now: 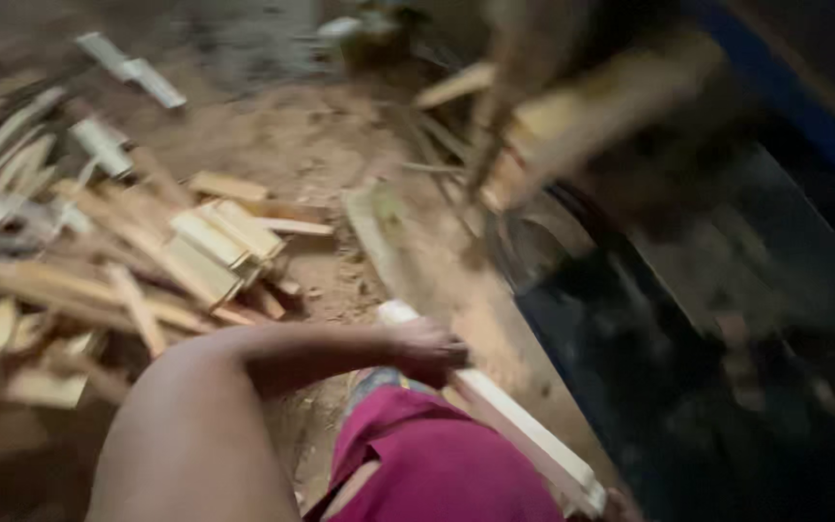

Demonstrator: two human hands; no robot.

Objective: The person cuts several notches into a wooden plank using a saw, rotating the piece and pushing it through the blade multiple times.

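Observation:
My left arm reaches in from the lower left, and my left hand (427, 350) is closed around a long pale wooden slat (524, 425). The slat runs diagonally from beside the hand down to the bottom edge of the frame. It lies over my lap, which is covered in magenta cloth (437, 469). A small skin-coloured patch (620, 504) touches the slat's near end at the bottom edge. It may be my right hand, but too little of it shows to tell. The whole view is motion-blurred.
A loose pile of pale wood offcuts (205, 246) covers the left side on sawdust-strewn ground (311, 135). A flat plank (384, 242) lies on the ground in the middle. A dark bulky machine (707, 319) with a blue edge fills the right. Blurred timber pieces (572, 116) stand above it.

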